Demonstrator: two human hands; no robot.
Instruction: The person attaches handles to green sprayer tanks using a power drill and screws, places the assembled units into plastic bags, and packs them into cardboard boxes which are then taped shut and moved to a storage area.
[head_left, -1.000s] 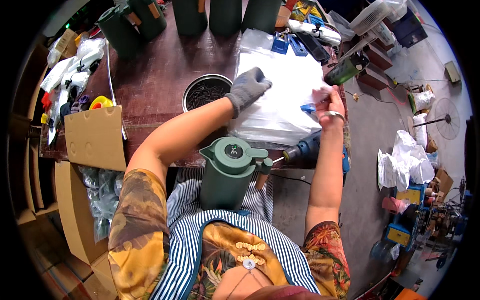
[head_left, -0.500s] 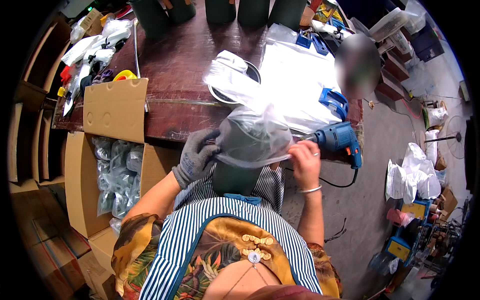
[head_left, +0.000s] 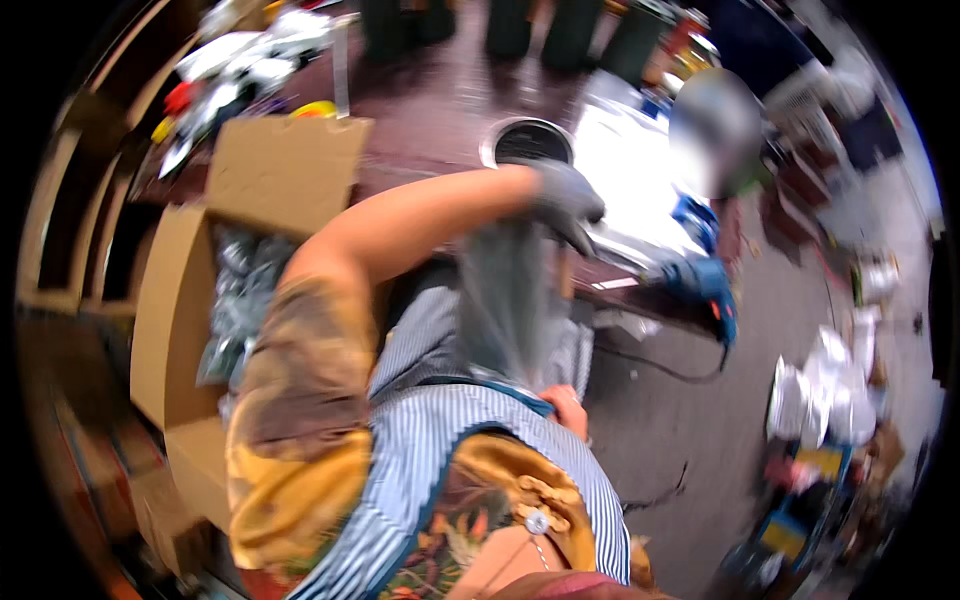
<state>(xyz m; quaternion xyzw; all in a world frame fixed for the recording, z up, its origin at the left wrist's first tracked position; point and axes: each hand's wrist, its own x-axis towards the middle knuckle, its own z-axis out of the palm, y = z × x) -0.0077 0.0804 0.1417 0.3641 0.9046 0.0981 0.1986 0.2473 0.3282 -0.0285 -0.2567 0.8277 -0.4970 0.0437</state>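
Observation:
On my lap stands a dark green cylindrical container [head_left: 500, 300] with a clear plastic bag [head_left: 515, 340] drawn along its side. My left hand [head_left: 570, 203], in a grey glove, reaches across the container's far end; motion smears its fingers, so their grip cannot be read. Low on the right, beside the near end of the bagged container, is my bare right hand [head_left: 568, 410], its fingers mostly hidden behind the apron. Just beyond the glove, a round dark vessel with a pale rim [head_left: 530, 125] rests on the table.
A stack of white bags [head_left: 635, 165] and a blue power drill [head_left: 690, 280] lie on the table [head_left: 420, 130]'s right side. An open carton [head_left: 165, 310] of plastic-wrapped items stands at left. Several dark green containers [head_left: 573, 35] line the far edge.
The clear bag has gone from the container's top down along its side. My left hand has swung right across the far end; my right hand has dropped toward my lap. The view has shifted.

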